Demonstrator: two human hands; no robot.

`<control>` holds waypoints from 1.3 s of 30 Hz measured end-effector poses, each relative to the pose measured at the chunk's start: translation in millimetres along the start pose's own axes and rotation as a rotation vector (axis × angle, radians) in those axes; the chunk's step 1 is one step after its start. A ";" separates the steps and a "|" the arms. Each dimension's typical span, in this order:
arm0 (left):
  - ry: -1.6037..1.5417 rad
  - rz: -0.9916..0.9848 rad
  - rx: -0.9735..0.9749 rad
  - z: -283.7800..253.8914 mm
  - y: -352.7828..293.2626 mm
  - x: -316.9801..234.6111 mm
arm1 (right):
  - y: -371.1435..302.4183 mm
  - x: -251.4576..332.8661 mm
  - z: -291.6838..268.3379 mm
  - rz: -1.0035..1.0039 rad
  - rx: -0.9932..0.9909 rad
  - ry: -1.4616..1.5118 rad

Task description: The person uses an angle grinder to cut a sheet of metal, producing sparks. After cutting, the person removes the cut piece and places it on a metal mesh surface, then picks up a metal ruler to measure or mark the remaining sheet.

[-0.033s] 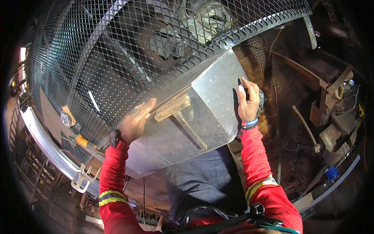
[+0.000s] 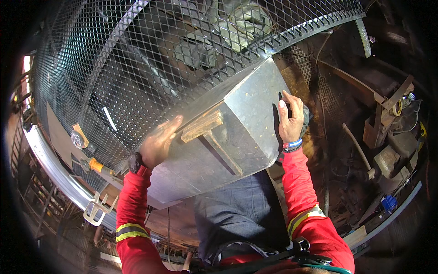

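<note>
Nothing has shifted: left hand [image 2: 157, 145] still lies flat, fingers open, on the metal box [image 2: 237, 137]; right hand [image 2: 291, 119] presses its side, fingers spread, under mesh [image 2: 137, 59].

Red sleeves [image 2: 132, 201] banded in yellow and grey flank a dull silver metal box [image 2: 246, 118] — a tan wooden T-piece [image 2: 203, 128] on its near face — under black diamond-pattern mesh [image 2: 137, 50]; blue wristband [image 2: 292, 144] at right.

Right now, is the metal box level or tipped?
Tipped: the metal box slants against the wire mesh, left hand and right hand pressing it.
</note>
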State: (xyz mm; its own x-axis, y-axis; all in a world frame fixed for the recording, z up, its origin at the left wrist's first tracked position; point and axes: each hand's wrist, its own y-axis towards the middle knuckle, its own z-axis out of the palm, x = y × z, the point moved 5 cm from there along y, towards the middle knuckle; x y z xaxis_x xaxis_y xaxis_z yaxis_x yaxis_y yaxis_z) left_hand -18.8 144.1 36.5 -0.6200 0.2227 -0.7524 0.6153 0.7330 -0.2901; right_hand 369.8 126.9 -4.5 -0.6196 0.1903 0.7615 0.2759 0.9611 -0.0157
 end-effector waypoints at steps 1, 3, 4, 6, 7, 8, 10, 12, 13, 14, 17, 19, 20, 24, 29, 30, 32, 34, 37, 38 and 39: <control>0.006 -0.003 -0.007 -0.1 -0.8 -0.1 | 0.2 -0.1 -0.4 0.001 0.003 -0.002; 0.008 -0.015 -0.008 -0.3 0.1 -1.7 | 0.7 -0.6 -1.7 0.004 0.007 -0.008; 0.009 -0.019 -0.009 -0.7 0.6 -2.4 | 0.5 -0.8 -1.7 0.006 0.005 -0.003; 0.000 -0.055 -0.012 1.0 -1.3 -0.4 | 0.3 -1.3 -1.5 0.011 0.001 0.007; -0.004 -0.073 -0.014 1.5 -1.7 0.5 | 1.1 -0.3 -1.4 0.004 -0.001 0.005; -0.014 -0.071 -0.023 0.7 -1.2 0.3 | 2.2 1.4 -1.3 -0.003 -0.003 0.004; -0.036 -0.067 -0.038 -0.2 0.6 -1.3 | 2.1 1.9 -2.0 -0.008 -0.007 0.001; -0.084 -0.085 -0.044 -0.8 3.1 -2.3 | 1.8 0.7 -2.9 -0.006 -0.011 -0.002; -0.107 -0.093 -0.047 -1.2 4.3 -2.7 | 2.0 1.0 -3.2 -0.008 -0.010 -0.005; -0.160 -0.119 -0.046 -1.4 4.8 -1.3 | 2.6 2.0 -3.3 -0.010 -0.010 -0.009; -0.300 -0.191 -0.030 -1.6 6.8 3.5 | 2.7 1.3 -4.8 -0.007 -0.015 -0.005; -0.371 -0.232 -0.004 -2.2 8.8 6.8 | 2.7 -1.0 -4.4 0.001 -0.015 0.007; -0.375 -0.231 0.021 -1.1 6.4 12.0 | 1.8 -1.7 -3.8 0.008 -0.018 0.021; -0.383 -0.238 0.074 -4.8 6.2 13.6 | 2.5 -1.6 -2.1 0.015 -0.019 0.039; -0.429 -0.211 0.088 -7.5 6.7 15.1 | 2.6 -0.5 -4.2 0.019 -0.025 0.049; -0.431 -0.225 0.098 -7.7 7.3 15.0 | 2.6 0.5 -6.3 0.022 -0.027 0.039; -0.420 -0.268 0.120 -8.7 6.6 13.6 | 2.2 -4.1 -5.6 0.034 -0.042 0.040; -0.450 -0.265 0.155 -7.6 5.6 19.1 | 2.8 -1.7 -6.6 0.037 -0.037 0.030; -0.539 -0.290 0.207 -2.0 12.4 10.5 | 3.3 -4.2 -7.3 0.038 -0.031 0.009; -0.533 -0.244 0.220 0.5 18.8 6.5 | 2.7 -4.6 -7.5 0.035 -0.034 -0.004; -0.523 -0.203 0.226 0.6 24.3 1.9 | 2.6 -4.5 -6.7 0.027 -0.035 -0.009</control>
State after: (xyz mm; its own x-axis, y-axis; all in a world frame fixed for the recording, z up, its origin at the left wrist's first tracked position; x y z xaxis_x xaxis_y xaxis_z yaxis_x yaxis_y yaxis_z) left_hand -4.8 162.0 27.7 -0.4497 -0.2947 -0.8432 0.6337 0.5600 -0.5337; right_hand 378.2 127.2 -3.6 -0.6184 0.2180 0.7550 0.3177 0.9481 -0.0136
